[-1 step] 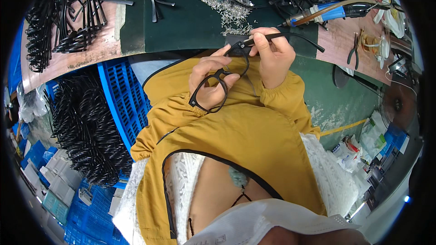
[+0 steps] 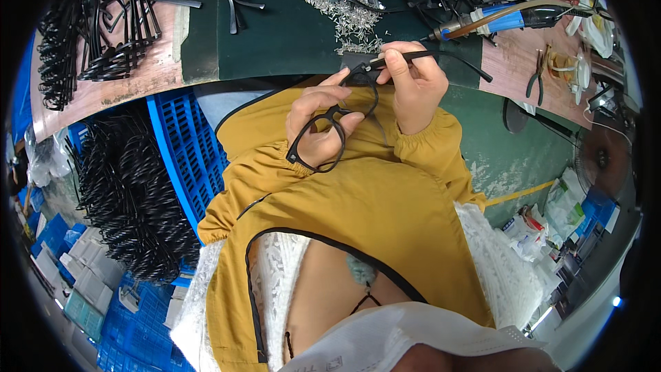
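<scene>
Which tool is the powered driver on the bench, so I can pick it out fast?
Start at the dark green mat on the bench, then go right past the pile of small silver screws. The driver lies just above the right hand: the only blue-bodied tool, with a tan hose.

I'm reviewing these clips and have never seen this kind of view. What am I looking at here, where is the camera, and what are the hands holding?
A fisheye camera on the person's head looks down, so edges bend. Both arms wear mustard sleeves. The left hand holds a black glasses frame by its front. The right hand pinches a thin black temple arm at the frame's corner. On the green bench mat lie small metal pins, heaps of black temple arms and a blue-handled tool. A blue crate stands below the bench.
</scene>
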Demonstrator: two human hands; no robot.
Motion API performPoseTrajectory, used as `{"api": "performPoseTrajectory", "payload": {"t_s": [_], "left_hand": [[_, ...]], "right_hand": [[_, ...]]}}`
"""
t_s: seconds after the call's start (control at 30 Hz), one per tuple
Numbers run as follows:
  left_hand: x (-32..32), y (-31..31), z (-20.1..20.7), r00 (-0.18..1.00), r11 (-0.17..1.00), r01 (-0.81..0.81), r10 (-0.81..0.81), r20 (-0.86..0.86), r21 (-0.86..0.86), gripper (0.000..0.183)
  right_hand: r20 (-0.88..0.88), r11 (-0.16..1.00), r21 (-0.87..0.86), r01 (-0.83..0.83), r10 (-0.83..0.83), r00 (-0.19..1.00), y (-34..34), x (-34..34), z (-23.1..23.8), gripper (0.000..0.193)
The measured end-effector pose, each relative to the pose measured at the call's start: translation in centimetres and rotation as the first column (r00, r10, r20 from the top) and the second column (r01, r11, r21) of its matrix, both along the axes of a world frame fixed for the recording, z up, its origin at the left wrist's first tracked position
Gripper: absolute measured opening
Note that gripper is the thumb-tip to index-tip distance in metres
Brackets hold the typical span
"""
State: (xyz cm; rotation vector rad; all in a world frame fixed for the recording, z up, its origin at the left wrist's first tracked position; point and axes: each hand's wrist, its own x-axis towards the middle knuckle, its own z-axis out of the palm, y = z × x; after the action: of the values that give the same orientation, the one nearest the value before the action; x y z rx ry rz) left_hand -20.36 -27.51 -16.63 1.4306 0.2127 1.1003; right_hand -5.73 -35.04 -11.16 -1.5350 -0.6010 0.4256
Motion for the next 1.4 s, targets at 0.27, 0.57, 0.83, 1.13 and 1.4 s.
{"api": "performPoseTrajectory", "payload": {"t_s": [0.27, 0.57, 0.83, 1.13, 1.4], "left_hand": [[0.2, 0.1, -0.2, 1.0, 0.996, 0.004, -0.003, -0.01, 0.093, 0.046], [-0.4, 2.2, 4.8, 0.999, 0.856, -0.039, 0.024, -0.036, -0.515, 0.043], [-5.0, 13.9, 6.7, 0.999, 0.819, -0.026, 0.041, 0.013, -0.573, 0.054], [2.4, 19.0, 7.8, 0.985, 0.787, 0.092, -0.162, -0.06, -0.61, 0.051], [-1.0, 8.7, 8.0, 0.872, 0.51, 0.366, -0.48, 0.095, -0.778, 0.044]], "right_hand": [[0.186, 0.996, -0.081, 0.026, -0.011, 0.982, 0.9, -0.2, -0.5, 0.007], [-0.058, 0.801, -0.284, -0.528, 0.535, 0.843, 1.3, 3.0, 4.3, 0.028], [0.876, 0.88, -0.457, -0.127, 0.47, 0.106, 14.7, 4.8, 2.4, 0.023], [0.906, 0.95, 0.066, -0.306, 0.072, 0.417, 14.6, 7.2, 9.2, 0.025], [0.109, 0.934, 0.015, -0.358, 0.354, 0.929, -0.6, 3.5, 2.5, 0.037]]}}
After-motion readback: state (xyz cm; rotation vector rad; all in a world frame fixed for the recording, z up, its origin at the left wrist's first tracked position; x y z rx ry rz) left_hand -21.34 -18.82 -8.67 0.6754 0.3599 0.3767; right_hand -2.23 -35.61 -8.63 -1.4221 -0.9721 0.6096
